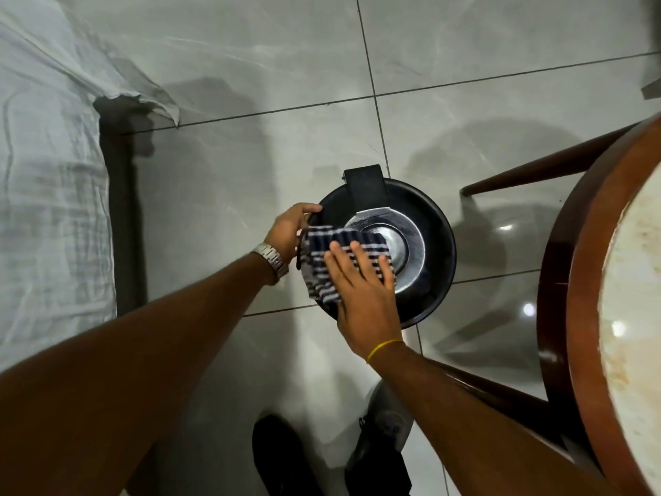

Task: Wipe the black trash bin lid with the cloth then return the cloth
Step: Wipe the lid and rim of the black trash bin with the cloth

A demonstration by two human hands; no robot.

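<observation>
Forearms: two are reaching out and down toward the bin, filling the near view; the left one is wearing a metal watch (270, 258), the right one a yellow thread (383, 349).
Shoes: two are standing on the tile floor (229, 44) just this side of the bin.
Right hand (361, 295): it is lying flat on the cloth, fingers spread and straight, pressing rather than gripping.
Cloth (323, 259): one striped cloth is sitting bunched on the near-left part of the lid.
Left hand (289, 229): it is curling its fingers over the bin's left rim, seemingly steadying it.
Lid (434, 223): one black lid with a shiny metal centre is lying closed on the bin, on the floor beside the round table (579, 281).
Bed (46, 173): one is standing well left of the bin.
Doing it well: I would be keeping the palm flat, sweeping round the whole rim and centre, while the other hand is holding the bin from sliding.
</observation>
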